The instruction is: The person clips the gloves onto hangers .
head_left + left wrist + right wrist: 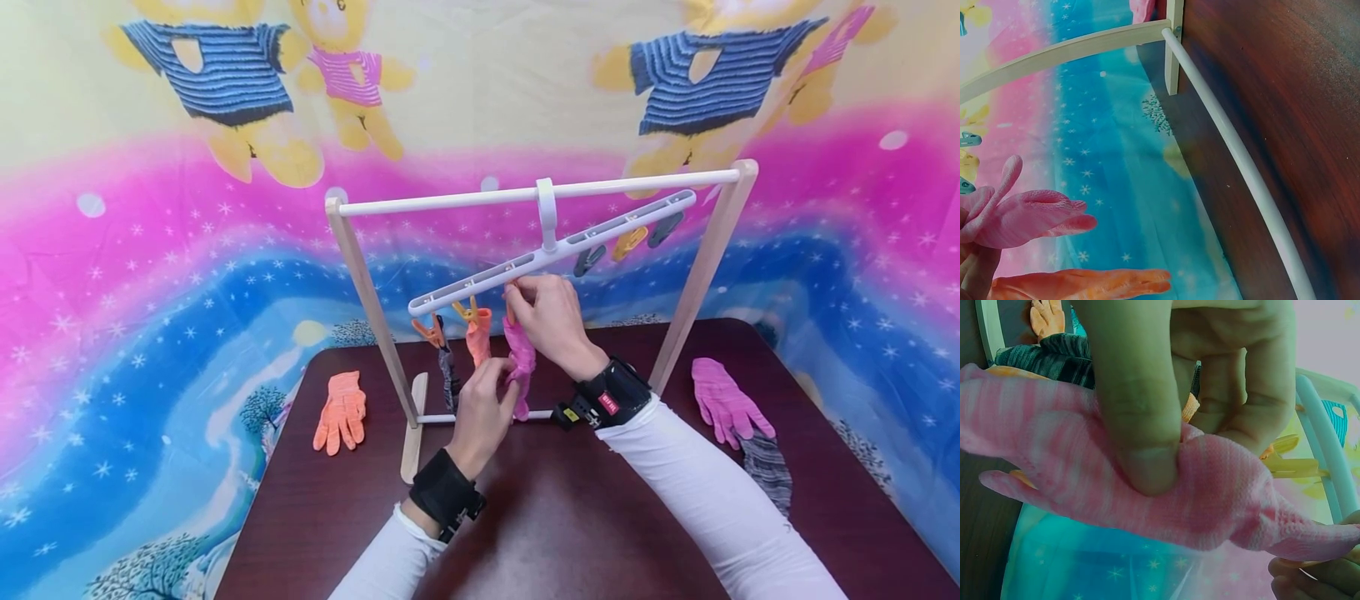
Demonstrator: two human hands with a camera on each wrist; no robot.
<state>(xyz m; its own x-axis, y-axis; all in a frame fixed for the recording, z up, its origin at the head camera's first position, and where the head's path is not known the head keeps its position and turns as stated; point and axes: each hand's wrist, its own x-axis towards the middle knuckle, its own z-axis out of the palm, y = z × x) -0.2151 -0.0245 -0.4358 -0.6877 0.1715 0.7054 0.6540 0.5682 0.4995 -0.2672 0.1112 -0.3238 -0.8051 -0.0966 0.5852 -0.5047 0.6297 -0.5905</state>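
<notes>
A pink knit glove hangs below the white clip hanger, fingers downward. My left hand pinches it partway down; in the right wrist view the thumb presses into the pink glove. Higher up, my right hand pinches at an orange clothespin by the cuff; its fingertips partly hide the pin. To the left, an orange glove hangs from a yellow clothespin, and a dark grey knit piece from another orange clothespin.
The hanger hooks over the white top bar of a wooden-post rack. Its right half carries grey and yellow clothespins. On the table lie an orange glove at left, and a pink glove touching a grey knit piece at right.
</notes>
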